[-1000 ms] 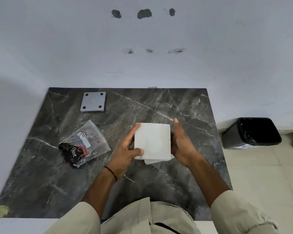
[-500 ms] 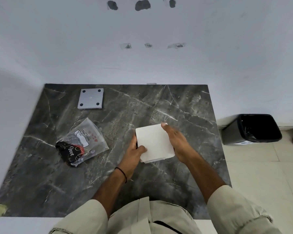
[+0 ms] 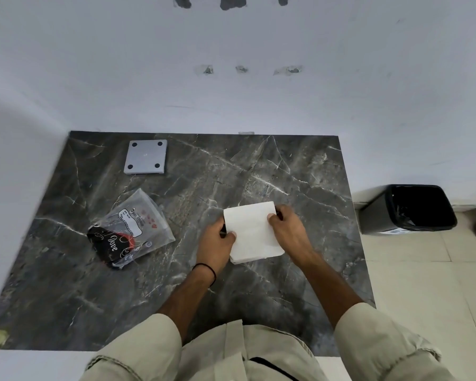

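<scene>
Pale, scuffed wall (image 3: 231, 92) rises behind everything, chipped in two rows of dark patches far beyond the fingertips. Below it lies a dark grey marble tabletop (image 3: 286, 174), polished, veined in white, with straight edges. Bare stone runs on every side of the fingers, widest toward the person's body. Light floor tiles (image 3: 423, 284) begin past the table's right edge. On them, well to the right of the right fingers, stands a black bin (image 3: 371, 218) with a glossy liner.

Left of the left fingers, near but apart, a clear crinkled plastic packet (image 3: 132, 229) lies flat. It holds a black and red item with white script that reads like "Dove". The packet's white label is too small to read. Farther off, beyond and left of the fingers, sits a flat grey square plate (image 3: 145, 156) with four dark holes at its corners.

Between the two hands is a white folded napkin (image 3: 252, 232), square and soft, with layers showing at its near edge. Whether it rests on the stone or hangs just above it cannot be told. The left hand (image 3: 216, 243) pinches its left edge, thumb on top and fingers tucked below. The right hand (image 3: 289, 229) pinches the far right corner with curled fingers. A thin black wristband (image 3: 205, 269) circles the left wrist.
</scene>
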